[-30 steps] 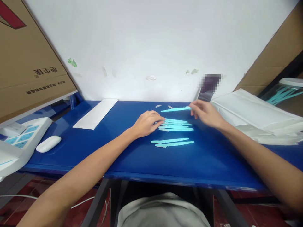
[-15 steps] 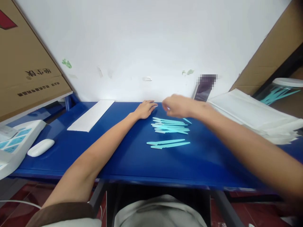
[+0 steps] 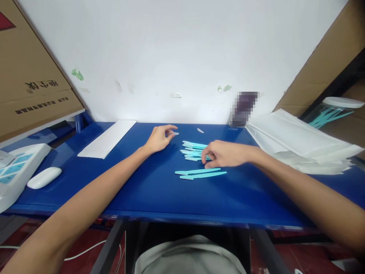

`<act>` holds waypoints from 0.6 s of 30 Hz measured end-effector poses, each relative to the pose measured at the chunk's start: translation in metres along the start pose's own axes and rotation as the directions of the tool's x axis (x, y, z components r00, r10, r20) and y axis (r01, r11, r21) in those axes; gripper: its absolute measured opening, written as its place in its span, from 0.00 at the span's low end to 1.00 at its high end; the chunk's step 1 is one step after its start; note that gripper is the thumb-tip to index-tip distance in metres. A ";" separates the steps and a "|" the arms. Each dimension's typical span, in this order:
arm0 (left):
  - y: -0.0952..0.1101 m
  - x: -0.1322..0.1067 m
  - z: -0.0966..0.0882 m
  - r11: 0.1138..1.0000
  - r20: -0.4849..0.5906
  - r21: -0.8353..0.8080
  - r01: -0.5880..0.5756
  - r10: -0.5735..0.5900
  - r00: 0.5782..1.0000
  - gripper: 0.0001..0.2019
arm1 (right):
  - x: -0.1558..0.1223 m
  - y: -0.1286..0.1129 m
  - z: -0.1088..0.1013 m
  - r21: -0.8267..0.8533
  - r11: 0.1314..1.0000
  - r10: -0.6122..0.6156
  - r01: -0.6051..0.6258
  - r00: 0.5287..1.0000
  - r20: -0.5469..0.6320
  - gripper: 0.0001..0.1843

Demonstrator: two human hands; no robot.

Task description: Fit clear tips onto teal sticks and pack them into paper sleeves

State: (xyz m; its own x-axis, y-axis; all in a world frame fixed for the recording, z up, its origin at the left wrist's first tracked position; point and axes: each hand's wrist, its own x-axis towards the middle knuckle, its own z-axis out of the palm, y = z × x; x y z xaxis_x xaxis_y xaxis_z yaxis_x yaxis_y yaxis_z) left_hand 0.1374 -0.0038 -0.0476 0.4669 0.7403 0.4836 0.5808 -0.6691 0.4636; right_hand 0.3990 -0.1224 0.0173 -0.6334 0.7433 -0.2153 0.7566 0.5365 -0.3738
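In the head view my left hand (image 3: 159,139) is over the far part of the blue table, its thumb and fingers pinching a small whitish, translucent blade cap (image 3: 175,133). Just right of centre, my right hand (image 3: 221,154) hovers at a heap of light-blue eyebrow razors (image 3: 192,150), covering their right ends. Its fingers are curved with a gap to the thumb, and I see nothing held. Two more eyebrow razors (image 3: 202,175) lie side by side nearer to me. Another small whitish cap (image 3: 200,130) rests near the wall.
A white strip (image 3: 107,139), a white oval case (image 3: 45,178) and a white tray with blue cells (image 3: 21,167) are at left. White pouches (image 3: 302,144) are stacked at right, near a lidded jar (image 3: 332,114) of blue sticks. A pixelated dark object (image 3: 243,108) leans on the wall.
My right hand has come down from near the wall to the razor heap. My left hand has shifted left and nearer, and the caps now show.
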 end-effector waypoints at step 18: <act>0.018 -0.013 0.005 0.677 0.006 -0.693 0.248 -0.338 0.941 0.19 | -0.025 0.010 0.021 0.152 0.981 0.113 -0.121 0.992 0.062 0.14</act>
State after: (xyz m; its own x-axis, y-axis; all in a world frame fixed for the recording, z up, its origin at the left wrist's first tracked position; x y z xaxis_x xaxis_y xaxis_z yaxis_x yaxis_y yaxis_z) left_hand 0.1446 -0.0250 -0.0495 0.2469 0.9234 0.2939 0.0472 -0.3144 0.9481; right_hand 0.4191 -0.1441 0.0006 -0.5526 0.7729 -0.3119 0.7945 0.3755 -0.4773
